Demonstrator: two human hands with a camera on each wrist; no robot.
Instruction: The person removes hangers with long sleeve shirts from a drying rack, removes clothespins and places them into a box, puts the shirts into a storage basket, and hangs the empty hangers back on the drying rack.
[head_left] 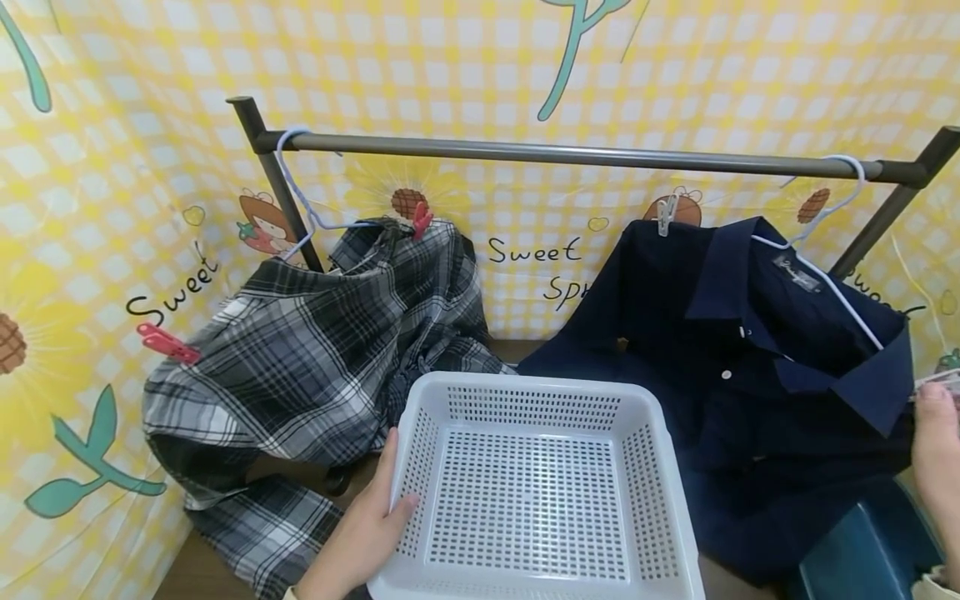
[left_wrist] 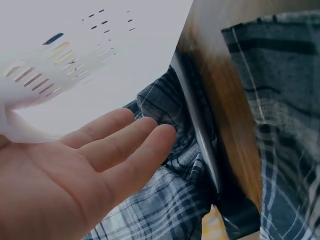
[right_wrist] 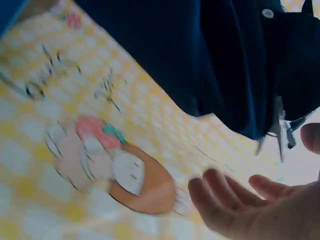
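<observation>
A light grey perforated plastic basket (head_left: 532,500) is in the lower middle of the head view. My left hand (head_left: 367,521) holds its left wall, thumb over the inside and fingers outside; the left wrist view shows those fingers stretched out under the basket (left_wrist: 100,65). At the right edge my right hand (head_left: 937,458) is beside the shoulder of a dark navy shirt (head_left: 667,292). A clear clothespin (right_wrist: 281,130) grips that shoulder, and my right hand's relaxed fingers (right_wrist: 215,195) are spread just apart from it. Another clear clothespin (head_left: 665,215) is on the opposite shoulder.
A grey plaid shirt (head_left: 307,342) hangs at left on a light blue hanger (head_left: 311,212), with red clothespins (head_left: 168,343) on its shoulders. A dark metal rail (head_left: 510,152) spans the back. Below the navy shirt stands a teal container (head_left: 862,554). Yellow checked cloth surrounds everything.
</observation>
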